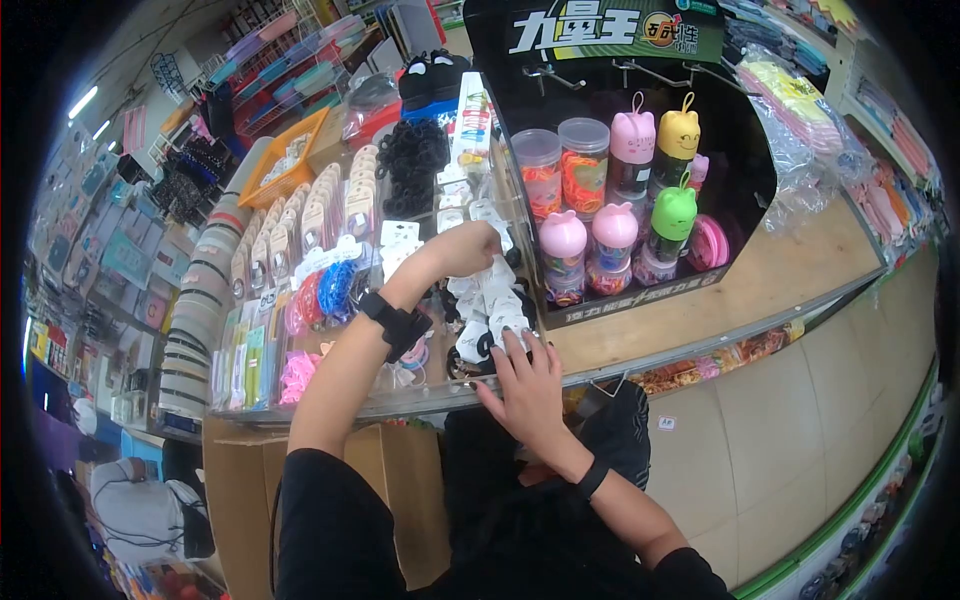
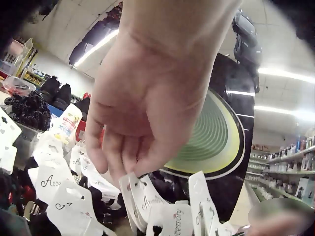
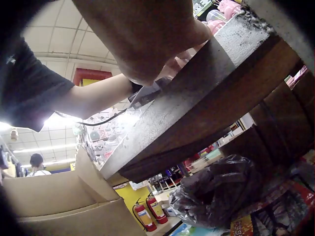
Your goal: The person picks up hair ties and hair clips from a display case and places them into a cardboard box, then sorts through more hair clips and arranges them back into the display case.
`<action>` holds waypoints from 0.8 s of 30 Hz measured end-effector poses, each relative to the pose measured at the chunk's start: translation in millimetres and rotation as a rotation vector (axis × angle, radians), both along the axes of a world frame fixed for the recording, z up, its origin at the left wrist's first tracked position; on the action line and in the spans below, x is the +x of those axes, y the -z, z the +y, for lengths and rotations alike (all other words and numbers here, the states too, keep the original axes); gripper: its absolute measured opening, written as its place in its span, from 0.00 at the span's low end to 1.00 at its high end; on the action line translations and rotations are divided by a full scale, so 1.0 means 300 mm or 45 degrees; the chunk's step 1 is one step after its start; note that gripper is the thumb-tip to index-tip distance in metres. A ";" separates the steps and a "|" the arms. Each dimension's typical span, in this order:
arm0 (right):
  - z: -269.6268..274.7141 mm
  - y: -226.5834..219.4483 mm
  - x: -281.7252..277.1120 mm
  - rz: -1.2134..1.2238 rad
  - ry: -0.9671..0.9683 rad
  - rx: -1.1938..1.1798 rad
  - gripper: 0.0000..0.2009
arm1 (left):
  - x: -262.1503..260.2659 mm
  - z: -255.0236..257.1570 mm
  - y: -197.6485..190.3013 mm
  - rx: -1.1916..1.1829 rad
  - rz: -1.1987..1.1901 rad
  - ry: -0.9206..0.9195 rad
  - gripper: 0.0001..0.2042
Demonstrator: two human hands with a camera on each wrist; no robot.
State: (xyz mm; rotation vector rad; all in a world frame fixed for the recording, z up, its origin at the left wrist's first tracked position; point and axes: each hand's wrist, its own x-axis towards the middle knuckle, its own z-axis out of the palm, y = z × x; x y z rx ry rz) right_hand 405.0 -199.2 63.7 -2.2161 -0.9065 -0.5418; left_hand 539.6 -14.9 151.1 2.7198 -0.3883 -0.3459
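White accessory cards (image 1: pixel 497 290), some with black hair ties, stand in a row in a tray compartment on the counter. My left hand (image 1: pixel 465 250) reaches over the row's middle. In the left wrist view, the fingers and thumb of this left hand (image 2: pixel 142 113) are curled down and pinch the top of a white card (image 2: pixel 134 196). My right hand (image 1: pixel 528 392) rests at the near end of the row, fingers extended over the front cards. In the right wrist view, the counter edge (image 3: pixel 197 83) partly hides the right hand (image 3: pixel 152 54).
Right of the row stands a black display box (image 1: pixel 640 285) with pink, yellow and green animal-topped jars. Blue hair ties (image 1: pixel 337 290), pink scrunchies (image 1: pixel 298 376) and black hair ties (image 1: pixel 410 165) fill compartments to the left. A cardboard box (image 1: pixel 400 490) stands below the counter.
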 end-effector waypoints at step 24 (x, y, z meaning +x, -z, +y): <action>0.000 0.000 0.000 -0.019 0.012 0.027 0.23 | -0.039 -0.064 -0.071 -0.182 -0.298 -0.023 0.10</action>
